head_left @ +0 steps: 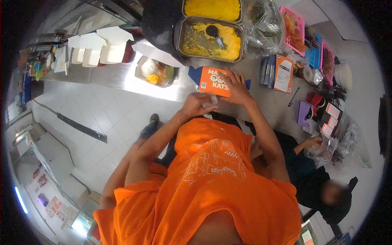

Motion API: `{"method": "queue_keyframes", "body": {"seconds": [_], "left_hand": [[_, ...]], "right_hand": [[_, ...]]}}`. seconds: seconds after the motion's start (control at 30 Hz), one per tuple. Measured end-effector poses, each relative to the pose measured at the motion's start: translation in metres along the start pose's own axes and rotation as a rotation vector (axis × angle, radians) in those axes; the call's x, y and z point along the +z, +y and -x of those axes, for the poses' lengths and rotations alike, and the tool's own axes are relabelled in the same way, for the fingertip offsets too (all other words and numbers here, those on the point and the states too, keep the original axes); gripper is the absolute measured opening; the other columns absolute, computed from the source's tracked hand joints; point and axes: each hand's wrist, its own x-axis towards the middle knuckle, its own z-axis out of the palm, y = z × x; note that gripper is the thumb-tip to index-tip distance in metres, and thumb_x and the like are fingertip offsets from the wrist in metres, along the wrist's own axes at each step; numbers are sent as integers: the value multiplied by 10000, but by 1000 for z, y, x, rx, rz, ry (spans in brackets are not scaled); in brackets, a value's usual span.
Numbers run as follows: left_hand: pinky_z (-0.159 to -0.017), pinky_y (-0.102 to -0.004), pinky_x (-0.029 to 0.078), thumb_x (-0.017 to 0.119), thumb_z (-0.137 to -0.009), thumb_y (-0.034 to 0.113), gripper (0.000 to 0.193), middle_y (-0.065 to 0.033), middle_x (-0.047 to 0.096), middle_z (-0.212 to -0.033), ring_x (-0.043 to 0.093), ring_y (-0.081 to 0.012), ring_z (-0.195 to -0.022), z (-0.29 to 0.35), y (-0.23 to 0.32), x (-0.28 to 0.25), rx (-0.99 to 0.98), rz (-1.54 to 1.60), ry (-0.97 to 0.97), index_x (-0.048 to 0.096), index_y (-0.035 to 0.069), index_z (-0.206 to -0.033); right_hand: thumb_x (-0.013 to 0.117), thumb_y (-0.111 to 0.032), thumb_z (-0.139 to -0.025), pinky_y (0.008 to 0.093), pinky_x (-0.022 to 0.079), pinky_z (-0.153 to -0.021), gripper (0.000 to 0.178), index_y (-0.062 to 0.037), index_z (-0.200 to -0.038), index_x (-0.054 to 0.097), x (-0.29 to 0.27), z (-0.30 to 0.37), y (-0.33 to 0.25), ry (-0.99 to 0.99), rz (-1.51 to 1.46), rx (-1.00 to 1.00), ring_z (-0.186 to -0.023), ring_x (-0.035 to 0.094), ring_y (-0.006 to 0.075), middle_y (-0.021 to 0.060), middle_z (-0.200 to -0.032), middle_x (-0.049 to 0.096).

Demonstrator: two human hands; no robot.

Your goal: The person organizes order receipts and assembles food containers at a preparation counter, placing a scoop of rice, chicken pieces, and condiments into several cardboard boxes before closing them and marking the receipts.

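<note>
An orange carton [212, 77] with dark blue ends lies on the steel counter's edge in front of me. My right hand [237, 89] rests on its right part, fingers spread over the top. My left hand [197, 104] is closed at the carton's near left side, pinching a small pale, translucent piece [210, 101] whose kind I cannot make out. Left of the carton stands an open takeaway box [155, 75] holding white, yellow and brown food. Beyond the carton, a metal tray [192, 49] of yellow food has a black scoop [212, 31] lying in it.
Several open white boxes [112, 51] line the counter at the left. A second yellow-filled tray [212, 9] stands behind. To the right are flat orange and blue cartons [282, 73], a pen [293, 96], and pink baskets [293, 28]. A person [314, 171] in dark clothes is at lower right.
</note>
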Motion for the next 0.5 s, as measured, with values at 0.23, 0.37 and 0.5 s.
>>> {"method": "queue_keyframes", "body": {"seconds": [0.23, 0.37, 0.5], "left_hand": [[-766, -396, 512, 768, -627, 379, 556, -96, 601, -1014, 584, -278, -971, -69, 40, -65, -63, -357, -211, 607, 131, -1098], [-922, -414, 457, 845, -503, 284, 945, -110, 346, -1412, 394, -316, -1256, -86, 32, -75, 77, -525, -131, 411, 198, -1338], [-1063, -498, 300, 840, -541, 316, 971, -110, 332, -1422, 304, -335, -1317, -96, -5, -57, 163, -642, -198, 354, 189, -1372]], "right_hand": [[778, -504, -606, 520, 139, -1100, 947, -265, -1404, 327, -29, 2, 9, -159, -150, -11, -1375, 165, 370, 159, -1499, 164], [768, -481, -631, 525, 141, -1098, 908, -261, -1395, 331, -11, 5, 17, -105, -85, -51, -1372, 165, 384, 160, -1500, 159], [742, -472, -675, 545, 131, -1094, 870, -251, -1400, 315, 0, 7, 20, -82, -21, 20, -1374, 156, 391, 179, -1493, 164]]}}
